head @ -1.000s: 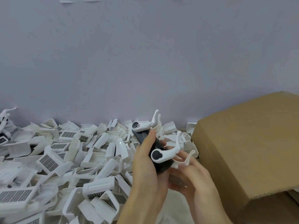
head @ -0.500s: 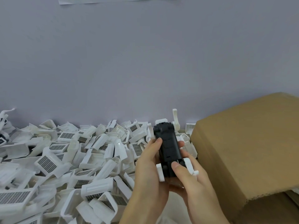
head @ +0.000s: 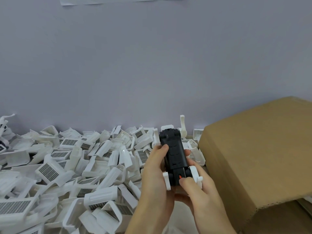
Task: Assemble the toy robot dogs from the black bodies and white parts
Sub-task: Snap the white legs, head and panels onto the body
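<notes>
A black robot dog body (head: 174, 154) with white legs attached lies lengthwise between my hands, one white leg (head: 183, 124) sticking up at its far end. My left hand (head: 157, 179) grips its left side, thumb on top. My right hand (head: 197, 191) holds the near end from the right, its thumb by a small orange switch (head: 180, 176). A big heap of white shell parts (head: 67, 166) with grey grille panels fills the table to the left.
A large brown cardboard box (head: 256, 157) stands close on the right, almost touching my right hand. A lilac wall (head: 152, 65) rises behind the heap. At the far left edge lie a few assembled pieces (head: 3, 132).
The dog body has been turned from lying on its side, legs pointing right, to flat and lengthwise. My right thumb has moved onto its near end.
</notes>
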Tool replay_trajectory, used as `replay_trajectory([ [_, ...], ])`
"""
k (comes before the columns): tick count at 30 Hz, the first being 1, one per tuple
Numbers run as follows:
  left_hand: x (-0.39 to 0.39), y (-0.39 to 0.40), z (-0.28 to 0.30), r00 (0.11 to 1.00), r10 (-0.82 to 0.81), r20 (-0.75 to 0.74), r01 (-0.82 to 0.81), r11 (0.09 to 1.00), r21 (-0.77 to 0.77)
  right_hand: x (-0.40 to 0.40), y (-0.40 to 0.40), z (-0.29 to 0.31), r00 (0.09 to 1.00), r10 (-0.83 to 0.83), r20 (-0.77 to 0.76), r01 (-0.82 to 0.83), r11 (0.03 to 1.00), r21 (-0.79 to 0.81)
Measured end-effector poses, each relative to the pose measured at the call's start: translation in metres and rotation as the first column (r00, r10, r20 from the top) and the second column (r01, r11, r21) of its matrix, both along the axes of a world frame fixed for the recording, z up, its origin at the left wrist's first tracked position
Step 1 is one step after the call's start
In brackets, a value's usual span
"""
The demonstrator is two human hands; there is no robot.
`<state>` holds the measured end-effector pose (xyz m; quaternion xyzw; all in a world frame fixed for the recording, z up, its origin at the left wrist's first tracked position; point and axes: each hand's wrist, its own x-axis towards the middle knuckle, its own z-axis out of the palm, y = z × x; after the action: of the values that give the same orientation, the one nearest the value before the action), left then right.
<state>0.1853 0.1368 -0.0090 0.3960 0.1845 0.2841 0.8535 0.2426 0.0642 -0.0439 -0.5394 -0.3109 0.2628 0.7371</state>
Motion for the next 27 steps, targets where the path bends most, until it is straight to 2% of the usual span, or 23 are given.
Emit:
replay_trajectory([
  [4, 0.0012, -0.0003, -0.0001, 1.0, 0.03, 0.01, -0.03, 0.999, 0.033, 0.0005, -0.0015, -0.002, 0.998, -0.059, 0.008, 0.059, 0.995, -0.075],
  [11, 0.0019, -0.001, -0.0013, 0.999, 0.022, -0.023, -0.021, 0.999, 0.026, -0.0004, -0.0006, -0.0015, 0.995, -0.072, -0.062, 0.068, 0.996, -0.061],
  [22, 0.0032, 0.0004, -0.0026, 0.999, 0.045, -0.009, -0.045, 0.998, 0.041, 0.0007, -0.0006, -0.0024, 1.0, -0.015, -0.028, 0.014, 1.0, -0.021],
  [27, 0.0033, -0.0014, 0.0001, 0.998, 0.059, -0.022, -0.058, 0.997, 0.044, 0.0025, -0.0001, -0.0056, 0.998, -0.057, 0.017, 0.059, 0.994, -0.094],
])
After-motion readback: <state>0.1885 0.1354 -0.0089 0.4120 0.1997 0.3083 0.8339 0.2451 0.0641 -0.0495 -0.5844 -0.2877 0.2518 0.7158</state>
